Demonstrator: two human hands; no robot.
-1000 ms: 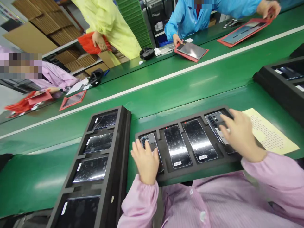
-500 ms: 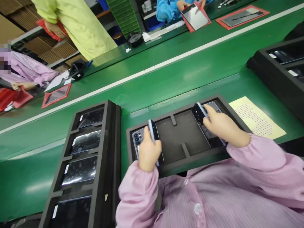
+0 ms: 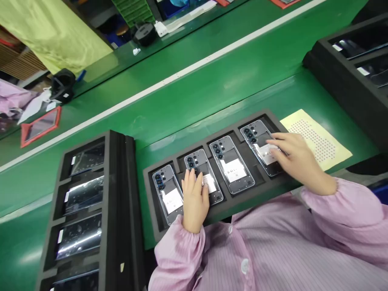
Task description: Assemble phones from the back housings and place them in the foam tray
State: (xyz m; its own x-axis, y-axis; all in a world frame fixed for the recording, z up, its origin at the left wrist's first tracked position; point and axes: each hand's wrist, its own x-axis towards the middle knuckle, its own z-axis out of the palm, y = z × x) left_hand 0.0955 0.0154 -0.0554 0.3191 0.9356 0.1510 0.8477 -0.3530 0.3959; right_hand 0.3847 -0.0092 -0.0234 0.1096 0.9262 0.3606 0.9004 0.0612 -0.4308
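Note:
Several phones lie back side up, side by side, in a black foam tray (image 3: 200, 145) in front of me. Each shows dark camera rings and a white label. My left hand (image 3: 194, 198) rests with extended fingers over the second phone from the left (image 3: 197, 157); the leftmost phone (image 3: 165, 190) lies beside it. Over the rightmost phone (image 3: 253, 131), my right hand (image 3: 295, 157) spreads its fingers across the label. Between my hands is a third phone (image 3: 232, 165), untouched.
Stacked foam trays (image 3: 110, 226) with screen-up phones stand at the left, and another stack (image 3: 330, 85) at the right. A yellow dotted sheet (image 3: 324, 141) lies right of my tray. Across the green bench (image 3: 182, 105) are a black cap-like object (image 3: 63, 85) and a person in yellow (image 3: 69, 36).
Phones that my hands held tilted on edge now lie flat in the tray's middle slots and at its right. My fingers have opened. The view has shifted.

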